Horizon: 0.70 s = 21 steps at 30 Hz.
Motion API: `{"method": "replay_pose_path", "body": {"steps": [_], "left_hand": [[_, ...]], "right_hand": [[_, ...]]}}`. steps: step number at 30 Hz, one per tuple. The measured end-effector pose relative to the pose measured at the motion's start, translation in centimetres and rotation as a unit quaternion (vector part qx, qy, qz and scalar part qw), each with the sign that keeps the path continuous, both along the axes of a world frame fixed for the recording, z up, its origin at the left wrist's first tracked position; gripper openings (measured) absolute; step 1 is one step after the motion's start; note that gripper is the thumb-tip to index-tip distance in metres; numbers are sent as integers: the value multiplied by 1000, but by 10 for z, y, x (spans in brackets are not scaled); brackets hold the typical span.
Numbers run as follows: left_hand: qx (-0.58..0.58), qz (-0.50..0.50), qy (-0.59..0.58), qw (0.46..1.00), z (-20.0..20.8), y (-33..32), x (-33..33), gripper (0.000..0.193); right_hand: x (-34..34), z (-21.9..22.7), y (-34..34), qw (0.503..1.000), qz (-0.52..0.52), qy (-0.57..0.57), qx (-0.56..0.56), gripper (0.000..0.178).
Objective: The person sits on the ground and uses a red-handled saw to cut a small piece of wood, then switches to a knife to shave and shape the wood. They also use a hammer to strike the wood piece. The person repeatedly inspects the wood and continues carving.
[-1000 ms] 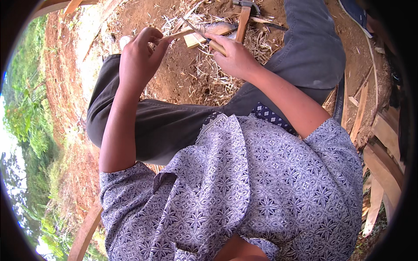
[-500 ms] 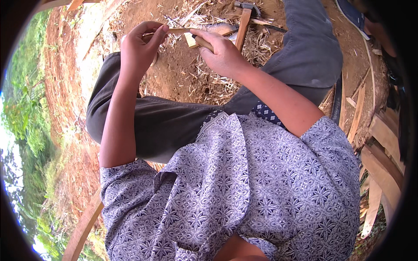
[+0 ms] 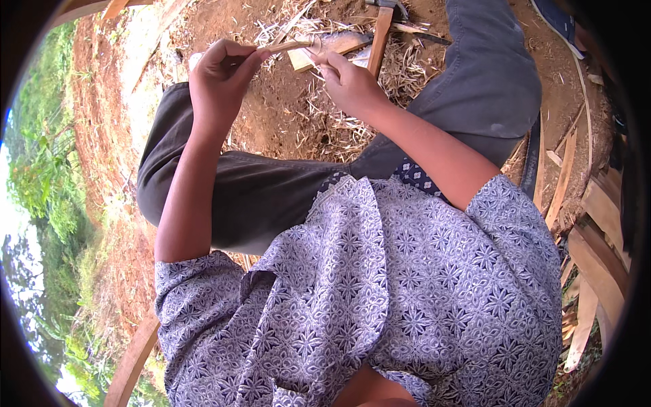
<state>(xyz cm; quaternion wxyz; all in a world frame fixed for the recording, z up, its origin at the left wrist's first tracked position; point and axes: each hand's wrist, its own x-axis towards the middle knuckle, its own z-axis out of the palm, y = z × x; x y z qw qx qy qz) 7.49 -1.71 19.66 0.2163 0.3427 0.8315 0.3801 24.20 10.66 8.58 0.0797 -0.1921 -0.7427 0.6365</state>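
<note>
My left hand (image 3: 225,73) pinches a thin pale wooden strip (image 3: 290,45) between thumb and fingertips, and the strip points right. My right hand (image 3: 354,86) is closed near the strip's far end. It grips a wooden-handled knife, which shows better in the earlier view; its handle is now mostly hidden by the fingers and the blade is hard to make out. A curled sliver (image 3: 316,43) stands by the right fingertips. Behind the hands a flat piece of wood (image 3: 346,43) lies on the ground.
A hammer (image 3: 382,37) with a wooden handle leans beyond my right hand. Pale shavings (image 3: 401,80) litter the brown soil between my legs. Curved boards (image 3: 597,261) are piled at the right, and another person's shoe (image 3: 557,24) shows at the upper right.
My right hand has shifted slightly right and down, away from the left. More of the strip now shows between the hands, with a curled sliver at its end.
</note>
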Motion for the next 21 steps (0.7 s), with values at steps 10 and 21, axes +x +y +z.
{"method": "replay_pose_path", "body": {"steps": [10,21], "left_hand": [[53,-74,30,995,-6,-1,-1,11],[29,-113,129,985,-1,2,9,16]], "right_hand": [[-4,-7,5,999,-20,27,-18,41],[-4,12,5,977,-1,7,-212,31]]}}
